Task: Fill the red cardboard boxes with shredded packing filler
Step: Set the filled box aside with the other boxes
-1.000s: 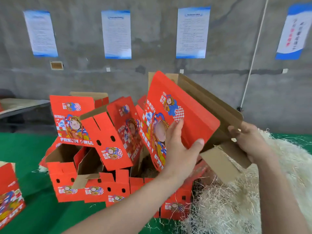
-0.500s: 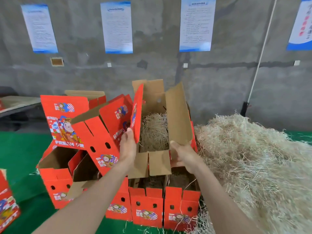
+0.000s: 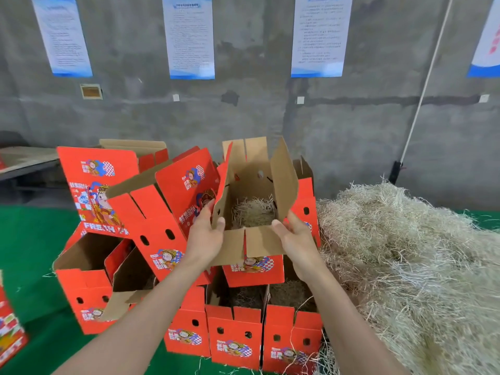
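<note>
An open red cardboard box (image 3: 253, 267) with brown flaps up sits on top of the stacked boxes at centre, with a wad of pale shredded filler (image 3: 253, 212) inside. My left hand (image 3: 207, 234) grips its left flap. My right hand (image 3: 296, 242) holds its right front edge. Below it, two open red boxes (image 3: 235, 336) hold darker filler. A big heap of shredded filler (image 3: 411, 266) lies to the right.
More red boxes (image 3: 89, 290) with open flaps crowd the left, some tilted. Another printed box (image 3: 9, 331) stands at the far left edge. Green matting (image 3: 29, 239) covers the surface. A grey concrete wall (image 3: 257, 112) with posters rises behind.
The box, first held tilted in the air, has come down upright onto the stack. Both hands have stayed on its sides.
</note>
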